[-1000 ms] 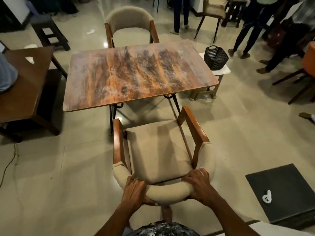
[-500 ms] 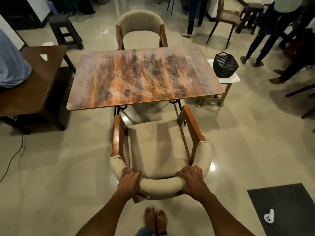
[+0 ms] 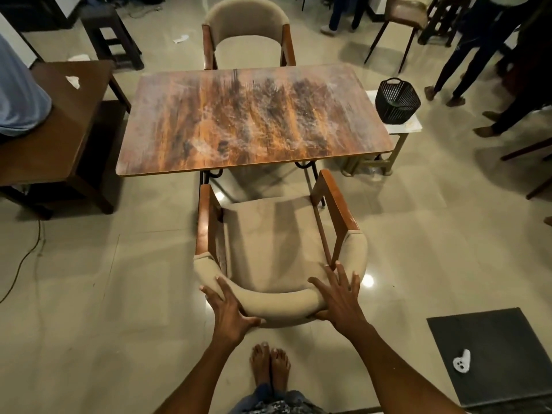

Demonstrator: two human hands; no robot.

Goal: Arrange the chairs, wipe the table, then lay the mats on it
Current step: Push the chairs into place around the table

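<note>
A view from above, looking down past a person's two bare arms and feet onto a tiled floor. Both hands rest on the curved, padded back of a beige chair with wooden arms. The left hand has its fingers spread and nearly straight over the top of the padding, with the thumb pressed under the outer edge. The right hand lies flat with straight, splayed fingers on the right end of the backrest. Neither hand curls tightly around it.

The chair faces a rectangular wooden table, whose worn, streaked top carries whitish smears. The front of the seat sits just short of the table's near edge. A second beige chair stands at the far side, tucked against the table.

Right of the table, a black slatted basket stands on a small white stool; its contents cannot be made out. A dark mat lies on the floor at lower right with a small white object on it. A brown side table stands to the left.
</note>
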